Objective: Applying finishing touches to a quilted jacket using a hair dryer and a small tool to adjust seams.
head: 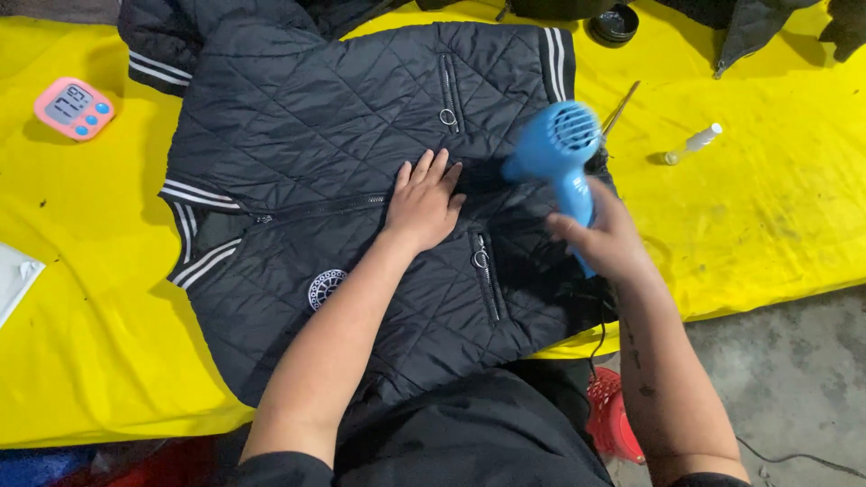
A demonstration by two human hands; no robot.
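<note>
One jacket [298,144]: a black quilted piece is laid flat, front up, across the middle of the yellow table [776,207], collar toward 9 o'clock and hem toward 3 o'clock, so that the zipped front is open to work.
Zip [316,209]: it is closed and runs from collar to hem along the centre, which keeps the two front panels lying together.
Left hand [422,200]: it is pressed palm down on the jacket just beside the zip, fingers spread and pointing to 12 o'clock; nothing is gripped, and the fabric appears to be held smooth and still under the airflow.
Dryer [557,149]: a blue hair dryer is held at 3 o'clock of the left hand, its rear vent turned up toward the camera and its nozzle aimed down at the cloth near the fingertips.
Right hand [606,242]: it is closed around the dryer's handle, low on the grip, probably so the nozzle can be steered freely.
Pockets: two zipped pockets with ring pulls are seen, one at 12 o'clock [448,95] of the left hand and one at 5 o'clock [485,275].
Badge [325,289]: a round white emblem is set on the near panel, at 8 o'clock of the left hand.
Timer [74,107]: a pink digital one is placed at the table's 10 o'clock corner, well apart from the jacket, face up where it can be read.
Bottle [693,144]: a small clear one is lying on its side at 2 o'clock, near the dryer, within the right hand's reach.
Tin [615,23]: a round dark one is set at 1 o'clock, beyond the hem.
</note>
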